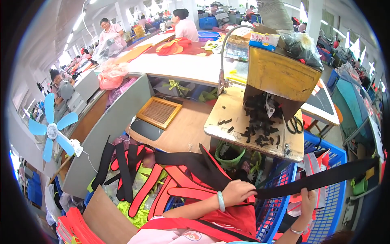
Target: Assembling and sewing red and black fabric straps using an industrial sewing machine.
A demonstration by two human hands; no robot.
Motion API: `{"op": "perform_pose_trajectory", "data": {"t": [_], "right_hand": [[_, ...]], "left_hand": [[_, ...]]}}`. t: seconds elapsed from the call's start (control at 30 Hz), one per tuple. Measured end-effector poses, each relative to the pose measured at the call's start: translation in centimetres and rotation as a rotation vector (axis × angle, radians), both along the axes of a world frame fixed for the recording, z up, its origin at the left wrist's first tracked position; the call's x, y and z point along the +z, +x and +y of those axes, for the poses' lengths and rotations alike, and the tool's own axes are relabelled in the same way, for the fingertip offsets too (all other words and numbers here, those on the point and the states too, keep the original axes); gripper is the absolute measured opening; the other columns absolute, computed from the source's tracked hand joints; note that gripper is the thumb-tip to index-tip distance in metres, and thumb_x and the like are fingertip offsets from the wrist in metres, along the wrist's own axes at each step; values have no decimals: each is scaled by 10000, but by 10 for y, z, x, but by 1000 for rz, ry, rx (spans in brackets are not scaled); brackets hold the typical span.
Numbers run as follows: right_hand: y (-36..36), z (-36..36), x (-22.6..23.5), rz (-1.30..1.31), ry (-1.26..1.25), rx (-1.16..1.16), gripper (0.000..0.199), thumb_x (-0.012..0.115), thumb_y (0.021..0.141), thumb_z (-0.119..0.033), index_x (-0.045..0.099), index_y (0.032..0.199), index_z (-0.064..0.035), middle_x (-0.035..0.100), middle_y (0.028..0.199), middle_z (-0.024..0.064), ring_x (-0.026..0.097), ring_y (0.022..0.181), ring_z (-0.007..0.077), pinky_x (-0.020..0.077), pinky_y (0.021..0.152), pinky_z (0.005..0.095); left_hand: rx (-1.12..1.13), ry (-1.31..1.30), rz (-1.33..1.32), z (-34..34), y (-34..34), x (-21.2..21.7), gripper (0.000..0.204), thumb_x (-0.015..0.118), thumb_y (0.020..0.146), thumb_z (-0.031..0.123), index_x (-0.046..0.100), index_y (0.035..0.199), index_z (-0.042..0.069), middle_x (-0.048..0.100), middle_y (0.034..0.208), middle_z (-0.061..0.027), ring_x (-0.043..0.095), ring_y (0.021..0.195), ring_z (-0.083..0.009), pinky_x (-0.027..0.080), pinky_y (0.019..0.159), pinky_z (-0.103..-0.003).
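Between two hands [239, 192] [307, 200], one black strap [321, 179]

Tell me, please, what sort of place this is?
Probably a garment workshop: the left hand and right hand stretch a black strap over red fabric pieces, with scissors on the workbench.

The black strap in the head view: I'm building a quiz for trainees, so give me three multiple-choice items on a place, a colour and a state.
1. Where are the scissors?
A. on the small wooden table
B. in the blue crate
C. on the fan

2. What colour are the fan blades?
A. red
B. light blue
C. yellow

3. How is the black strap held?
A. dropped on the floor
B. rolled up
C. stretched between left hand and right hand

Answers: A, they lie by the black pieces; B, the blades show pale blue; C, both hands pinch it.
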State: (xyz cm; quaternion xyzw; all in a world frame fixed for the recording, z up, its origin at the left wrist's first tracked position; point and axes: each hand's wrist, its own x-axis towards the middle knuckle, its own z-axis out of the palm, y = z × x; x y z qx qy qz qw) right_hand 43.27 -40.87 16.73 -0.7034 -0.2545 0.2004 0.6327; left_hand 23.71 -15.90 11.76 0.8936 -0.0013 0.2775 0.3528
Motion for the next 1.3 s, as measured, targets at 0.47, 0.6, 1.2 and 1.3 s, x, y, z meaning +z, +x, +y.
{"op": "perform_pose_trajectory", "data": {"t": [0.47,0.6,1.2,1.3], "right_hand": [[-25,98,6,-802,-408,449,205,758,696,-156,682,882,-116,582,773,97,615,742,323,473,636,430],[-39,93,23,-1160,-456,66,457,722,668,-64,678,1118,-127,563,889,91,554,835,304,464,742,407],[-26,97,-10,465,23,930,314,542,1009,-250,622,1141,23,669,1049,85,638,965,144,503,841,272],[-41,110,-39,-27,-137,685,360,537,1011,-322,581,1195,-16,626,1050,42,578,943,84,483,837,257]], "left_hand": [[-165,-128,230,45,3,71,209,707,871,214,637,969,43,675,816,-112,668,747,-234,512,669,-352],[-152,-357,444,57,-5,58,284,720,868,198,632,1067,16,695,863,-110,670,733,-168,517,668,-312],[-226,-141,227,26,-11,44,266,633,803,5,718,1034,107,642,808,-74,622,754,-253,484,675,-343],[-172,-232,250,30,-3,53,224,632,841,29,703,1046,87,663,862,-79,640,808,-252,504,754,-320]]}}
